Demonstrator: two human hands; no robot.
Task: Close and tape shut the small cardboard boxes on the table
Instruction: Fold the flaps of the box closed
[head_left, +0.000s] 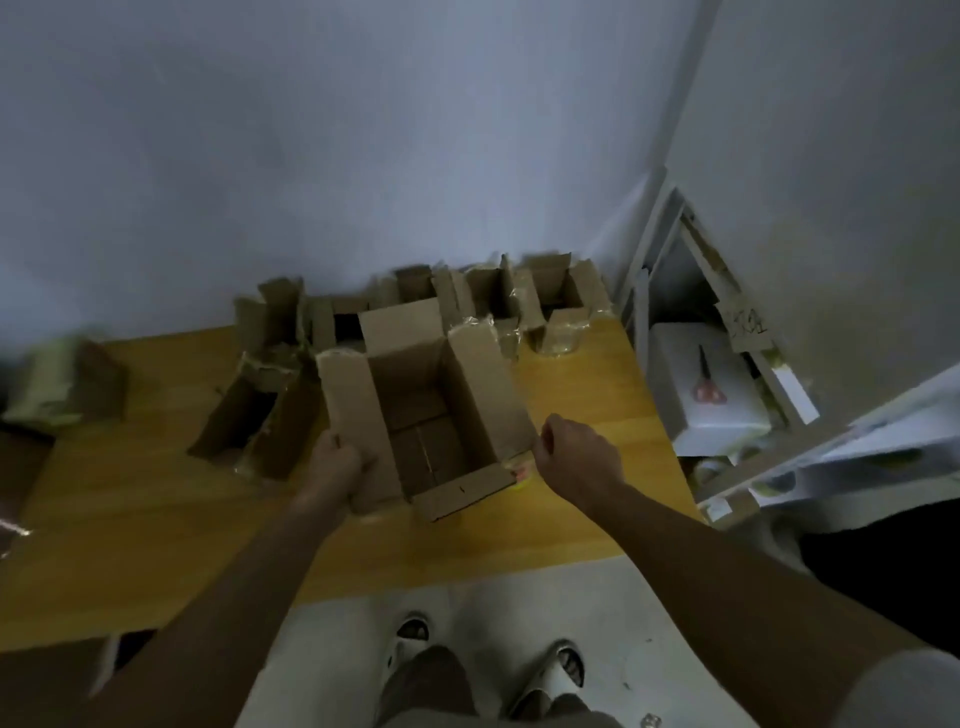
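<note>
Wooden table (582, 374) — left hand (340, 467) gripping open box (426, 405) flap, right hand (576, 457) fisted beside it

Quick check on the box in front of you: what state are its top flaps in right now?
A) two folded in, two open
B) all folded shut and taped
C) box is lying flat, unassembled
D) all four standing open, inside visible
D: the box shows its bare inside, flaps splayed outward; the left hand grips the left flap, and the right hand is at the right flap.
</note>
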